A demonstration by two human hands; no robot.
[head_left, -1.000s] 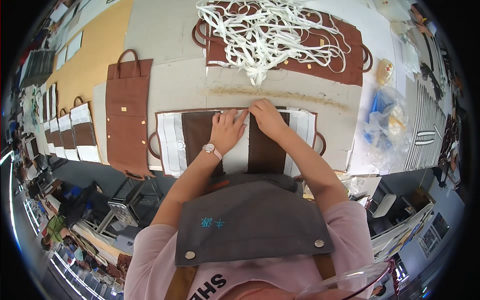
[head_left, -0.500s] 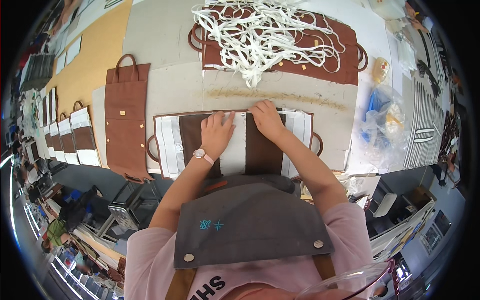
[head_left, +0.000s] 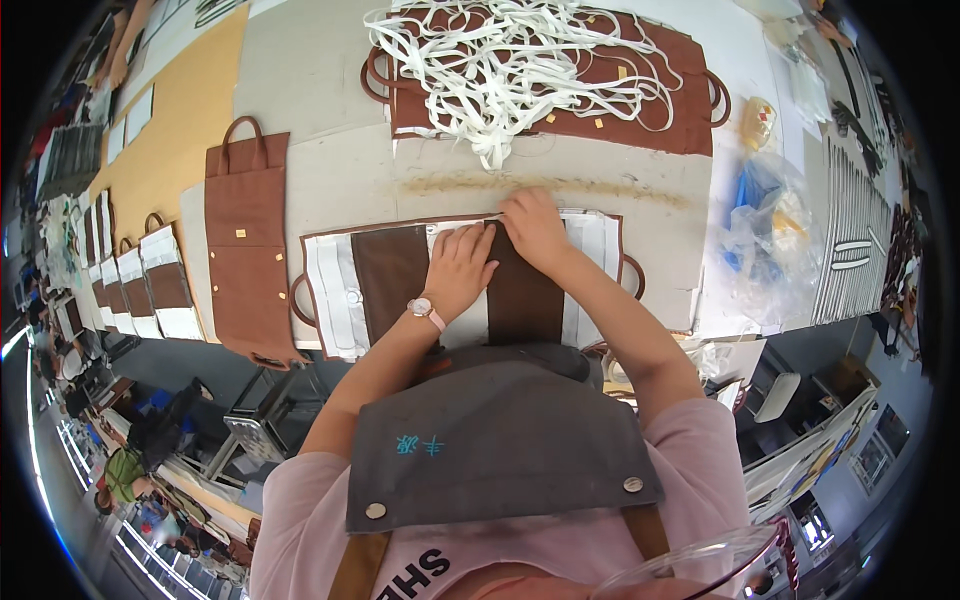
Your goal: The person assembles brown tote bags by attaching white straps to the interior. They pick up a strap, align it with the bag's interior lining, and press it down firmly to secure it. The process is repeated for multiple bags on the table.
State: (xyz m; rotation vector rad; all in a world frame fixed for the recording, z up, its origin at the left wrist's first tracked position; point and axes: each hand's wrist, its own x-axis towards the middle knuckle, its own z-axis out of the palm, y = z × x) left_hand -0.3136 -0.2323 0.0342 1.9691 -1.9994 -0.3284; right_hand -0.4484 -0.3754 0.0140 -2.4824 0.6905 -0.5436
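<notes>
Both my hands press flat on a brown-and-white bag panel lying at the near edge of the bench.

My left hand [head_left: 462,268], a watch at its wrist, lies palm down with fingers spread on the white middle strip of the bag panel [head_left: 390,285]; my right hand [head_left: 535,228] rests just beside it, fingers together and bent over the panel's far edge, and I cannot tell whether it pinches anything. The panel lies flat on the grey bench [head_left: 320,190], its brown handles sticking out at both ends. Beyond it, a tangle of white straps [head_left: 500,70] is heaped on another brown panel [head_left: 660,125]. To my left a flat brown bag [head_left: 245,260] lies alone, with a row of smaller brown-and-white pieces [head_left: 160,285] farther left. A clear plastic bag [head_left: 765,225] sits to my right.
</notes>
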